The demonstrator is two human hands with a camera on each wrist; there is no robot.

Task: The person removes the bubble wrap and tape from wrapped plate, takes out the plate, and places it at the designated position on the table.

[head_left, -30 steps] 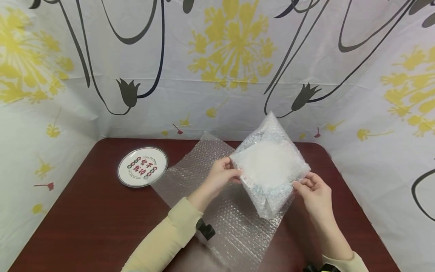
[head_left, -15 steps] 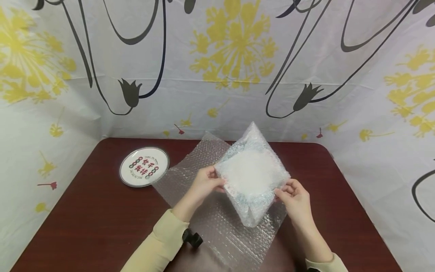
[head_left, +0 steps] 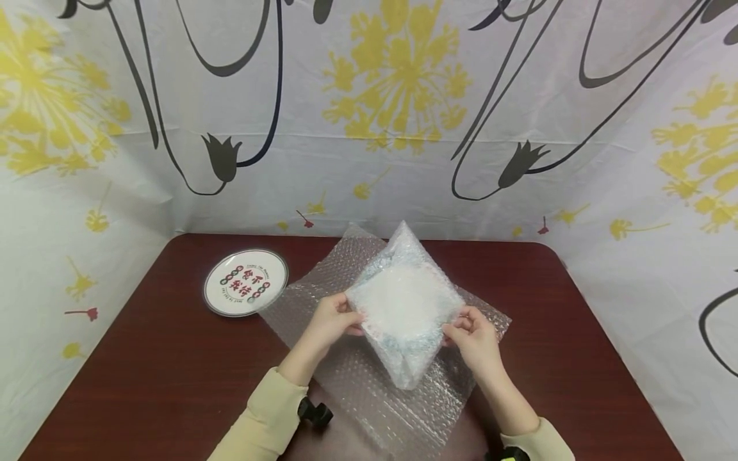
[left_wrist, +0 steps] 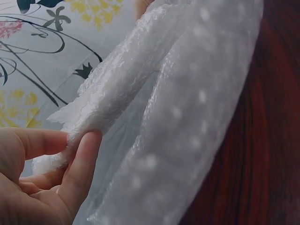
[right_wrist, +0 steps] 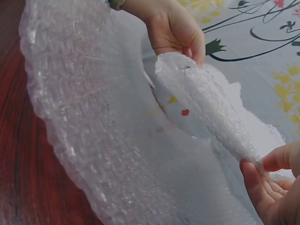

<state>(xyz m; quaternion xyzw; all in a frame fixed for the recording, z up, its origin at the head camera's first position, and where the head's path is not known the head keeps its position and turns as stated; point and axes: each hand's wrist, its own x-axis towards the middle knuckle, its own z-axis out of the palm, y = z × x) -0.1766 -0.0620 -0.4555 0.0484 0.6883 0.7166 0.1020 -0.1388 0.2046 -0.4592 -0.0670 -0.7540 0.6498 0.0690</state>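
A flat bundle wrapped in bubble wrap [head_left: 403, 307] is held up between both hands, a round white area showing through its middle. My left hand [head_left: 328, 323] pinches its left corner between thumb and fingers. At the opposite corner my right hand [head_left: 475, 339] pinches the wrap in the same way. Beneath the bundle a loose sheet of bubble wrap [head_left: 380, 403] spreads across the table. In the left wrist view, the thumb and fingers [left_wrist: 84, 159] close on the padded edge. The right wrist view shows both hands on the bundle's edge [right_wrist: 211, 108].
A white plate [head_left: 245, 282] with red characters and a dark rim lies at the back left of the dark red table [head_left: 144, 384], next to the loose sheet's left corner. A patterned white cloth [head_left: 369, 166] stands behind and at the sides.
Both hands have carried the wrapped bundle left and slightly lower, over the middle of the loose sheet. The sheet's right corner now shows. The plate stays in place.
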